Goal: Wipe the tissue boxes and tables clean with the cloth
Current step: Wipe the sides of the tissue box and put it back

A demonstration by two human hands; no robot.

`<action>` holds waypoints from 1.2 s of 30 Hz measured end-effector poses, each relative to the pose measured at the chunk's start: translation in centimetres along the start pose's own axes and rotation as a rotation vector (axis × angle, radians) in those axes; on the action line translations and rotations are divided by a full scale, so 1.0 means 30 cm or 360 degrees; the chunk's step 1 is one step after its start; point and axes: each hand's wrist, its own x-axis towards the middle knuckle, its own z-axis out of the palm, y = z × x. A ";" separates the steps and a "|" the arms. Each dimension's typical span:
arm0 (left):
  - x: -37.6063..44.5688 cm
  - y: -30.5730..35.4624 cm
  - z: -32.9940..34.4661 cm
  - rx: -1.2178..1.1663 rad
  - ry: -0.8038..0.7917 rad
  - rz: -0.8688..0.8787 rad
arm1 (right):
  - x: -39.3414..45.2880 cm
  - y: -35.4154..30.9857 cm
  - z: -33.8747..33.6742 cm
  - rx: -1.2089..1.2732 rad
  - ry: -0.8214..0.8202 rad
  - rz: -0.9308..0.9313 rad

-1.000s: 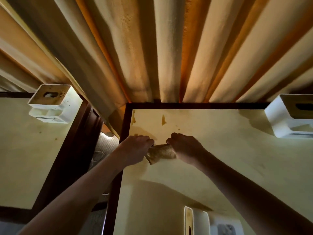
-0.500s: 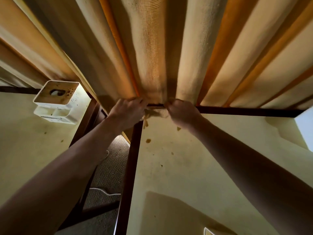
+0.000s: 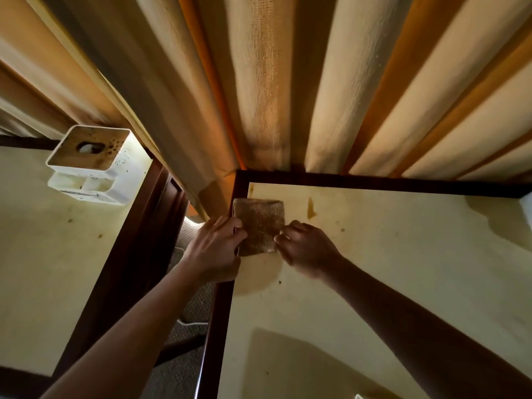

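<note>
Table [image 3: 388,283] wiping was underway as left hand [image 3: 214,249] and right hand [image 3: 308,247] pinched opposite edges of the soiled cloth [image 3: 259,224], spread flat at its far-left corner; brown stain [image 3: 311,208] beside it likely comes next.

In front of you stands a pale yellow bench with a dark wood frame [image 3: 374,283], its top marked with brown smears and specks near the far left corner. A brown, dirty folded cloth [image 3: 259,223] lies flat on that corner, its left edge over the dark frame. To your left, across a gap showing grey carpeted floor [image 3: 184,367], stands a second pale yellow bench with a dark wood edge [image 3: 43,269], spotted with small stains. A white square tissue box with a brown top [image 3: 92,165] stands at its far side.
</note>
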 end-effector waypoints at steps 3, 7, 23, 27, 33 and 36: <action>0.014 0.043 -0.017 -0.0197 0.0148 -0.0154 | -0.074 0.047 -0.044 0.0203 0.0089 0.0210; 0.095 0.121 0.054 -0.0325 0.0112 -0.0312 | -0.266 0.138 -0.065 0.0185 0.0102 0.0571; 0.266 0.170 0.211 -0.0098 0.0034 -0.0624 | -0.616 0.226 0.107 0.0339 -0.0350 0.1146; 0.366 0.210 0.208 -0.0127 0.0093 -0.0561 | -0.622 0.230 0.116 0.0349 -0.0243 0.1125; 0.536 0.447 0.194 -0.0174 -0.0013 -0.0324 | -0.619 0.228 0.116 0.0353 -0.0207 0.1132; 0.584 0.585 0.196 -0.0196 -0.0063 -0.0171 | -0.621 0.232 0.117 0.0388 -0.0201 0.1131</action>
